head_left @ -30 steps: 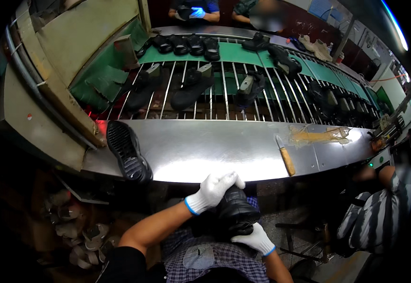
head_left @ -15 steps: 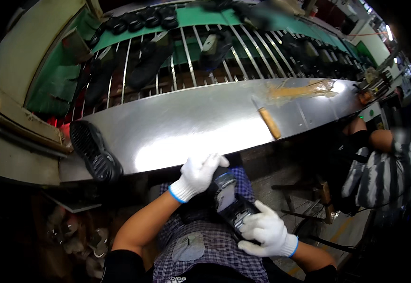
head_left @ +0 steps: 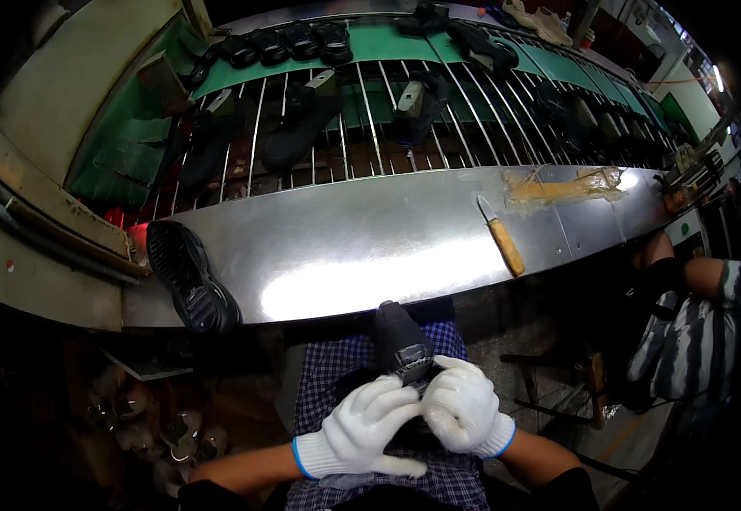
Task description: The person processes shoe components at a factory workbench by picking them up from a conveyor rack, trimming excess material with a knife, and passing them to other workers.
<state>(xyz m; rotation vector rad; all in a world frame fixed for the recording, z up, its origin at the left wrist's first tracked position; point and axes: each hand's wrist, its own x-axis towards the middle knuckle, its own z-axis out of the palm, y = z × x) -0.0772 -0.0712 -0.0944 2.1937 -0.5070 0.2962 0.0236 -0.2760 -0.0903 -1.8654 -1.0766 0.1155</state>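
Over my lap is a black shoe [head_left: 400, 334], its far end pointing at the bench edge. My left hand [head_left: 369, 430], in a white knitted glove, lies against the shoe's near part with fingers stretched and thumb apart. My right hand [head_left: 462, 409], gloved alike, is closed with curled fingers at the right side of that near part. Between them the hands hide most of the near end, including the black sole piece seen earlier. On the bench's left end rests a loose black sole [head_left: 191, 277]. A knife [head_left: 505, 244] with a wooden handle lies farther right.
The metal bench [head_left: 336, 230] runs across in front of me. Behind it, a rack of metal rods [head_left: 370, 128] carries several black shoes [head_left: 302, 128]. More black shoes stand on the green surface [head_left: 379, 43]. Another person [head_left: 685, 315] sits at the right.
My left hand has come back from the shoe's far end to its near part. The right hand has shifted slightly upward and its fingers have curled. The shoe's grey underside is out of sight.
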